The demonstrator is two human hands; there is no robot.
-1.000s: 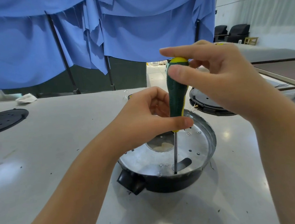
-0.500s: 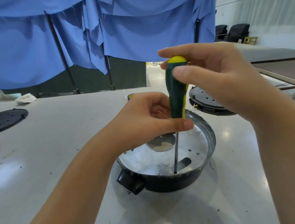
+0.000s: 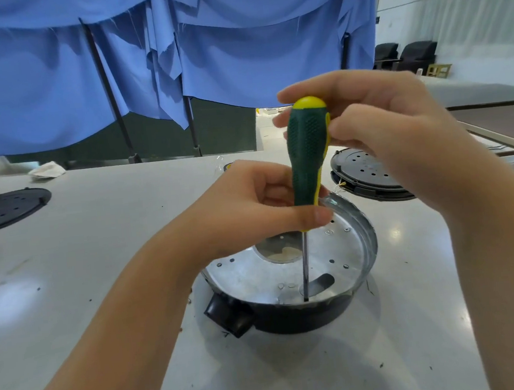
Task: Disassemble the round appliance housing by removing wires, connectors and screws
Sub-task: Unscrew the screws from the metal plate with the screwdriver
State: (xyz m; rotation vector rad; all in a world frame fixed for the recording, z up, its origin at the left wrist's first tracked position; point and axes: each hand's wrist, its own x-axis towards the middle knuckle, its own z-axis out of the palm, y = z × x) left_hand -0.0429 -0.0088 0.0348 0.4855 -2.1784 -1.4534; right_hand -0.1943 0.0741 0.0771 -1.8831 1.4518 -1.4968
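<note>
No brand, label or writing can be read on anything here. The round housing (image 3: pixel 291 279) sits on the table (image 3: pixel 98 240) at the middle of the view, a black tub lined with a silvery plate that has small holes, a round opening at its centre and a slot toward 5 o'clock; nothing loose shows inside it. A green-and-yellow screwdriver (image 3: pixel 307 165) stands nearly upright, its tip down by the slot near the plate's near edge. The left hand (image 3: pixel 250 207) curls round the lower handle, thumb across the front. The right hand (image 3: pixel 377 131) pinches the handle's top, fingers over the yellow cap. Black discs lie at 9 o'clock (image 3: pixel 8 208) and 2 o'clock (image 3: pixel 369 175). Compared with half a second ago, the right fingers have shifted round the cap; the tip is in the same spot.
</note>
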